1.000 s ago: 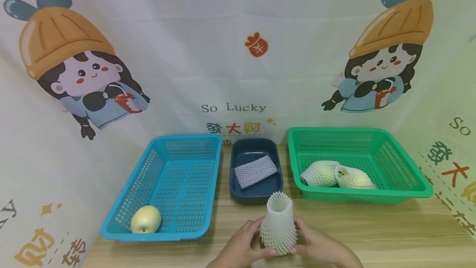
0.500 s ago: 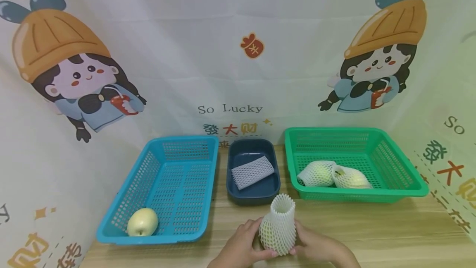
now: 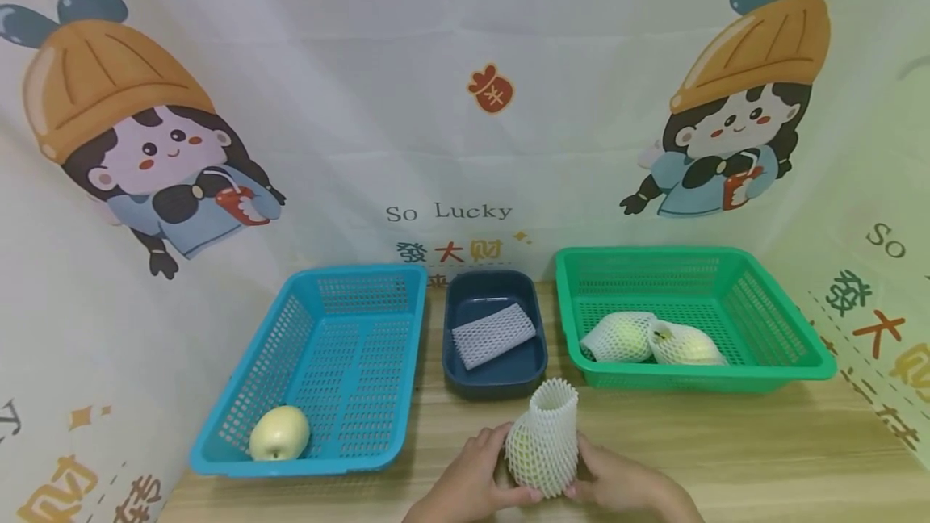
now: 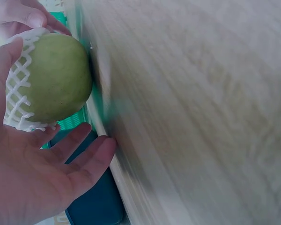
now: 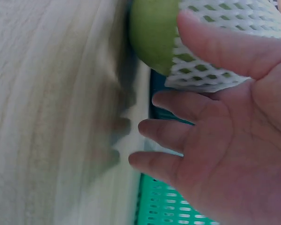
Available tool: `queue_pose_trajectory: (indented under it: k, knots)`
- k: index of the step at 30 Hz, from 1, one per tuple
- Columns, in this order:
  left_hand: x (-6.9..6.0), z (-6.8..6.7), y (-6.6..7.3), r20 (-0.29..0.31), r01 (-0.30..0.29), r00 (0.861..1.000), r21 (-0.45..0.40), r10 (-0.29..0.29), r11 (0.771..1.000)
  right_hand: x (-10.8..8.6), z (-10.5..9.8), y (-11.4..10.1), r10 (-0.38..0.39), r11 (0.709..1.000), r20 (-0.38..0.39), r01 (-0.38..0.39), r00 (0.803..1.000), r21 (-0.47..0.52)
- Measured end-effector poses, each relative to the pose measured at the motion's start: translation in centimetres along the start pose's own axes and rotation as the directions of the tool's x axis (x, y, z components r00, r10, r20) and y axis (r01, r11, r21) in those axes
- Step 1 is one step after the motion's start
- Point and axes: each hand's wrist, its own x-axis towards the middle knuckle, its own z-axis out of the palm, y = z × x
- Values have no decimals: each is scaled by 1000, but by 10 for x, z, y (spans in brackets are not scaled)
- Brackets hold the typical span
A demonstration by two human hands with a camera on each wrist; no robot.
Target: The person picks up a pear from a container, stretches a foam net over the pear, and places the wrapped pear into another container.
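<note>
A round yellow-green fruit [image 4: 65,77], an apple or a pear, stands low over the table inside a white foam net sleeve [image 3: 554,434]. The sleeve's narrow end sticks up past the fruit like a tube, while the fruit's lower part is bare in both wrist views. My left hand [image 3: 471,474] grips the netted fruit from the left, thumb on the near side. From the right, my right hand [image 3: 617,479] holds it, its thumb on the net's lower edge and its other fingers spread. Whether the fruit touches the table cannot be told.
A blue basket [image 3: 417,361] at the left holds one bare pale yellow fruit [image 3: 279,433]. In the dark blue tray [image 3: 494,392] lies a flat foam net [image 3: 494,336]. The green basket [image 3: 697,378] at the right contains two netted fruits [image 3: 621,337]. A printed cloth hangs behind.
The head view has shifted slightly. The sleeve's upright end leans a little more to the right than one second ago. Both hands keep their hold on the netted fruit.
</note>
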Motion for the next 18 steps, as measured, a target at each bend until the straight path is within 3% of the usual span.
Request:
queue_pose_trajectory:
  k: [6, 9, 13, 18]
  knots:
    - [1, -4, 1, 49, 36, 998, -81, -32, 996, 0, -8, -14, -55, 989, -78, 65, 995, 135]
    - [1, -5, 3, 41, 34, 999, -140, -29, 990, -1, -10, -20, -42, 976, -124, 67, 991, 206]
    - [-1, -7, 8, -22, -29, 999, -193, 25, 981, -1, -9, -25, -3, 969, -159, 42, 987, 242]
    - [-4, -8, 14, -72, -92, 994, -154, 82, 984, 0, -5, -27, 12, 974, -172, 28, 985, 225]
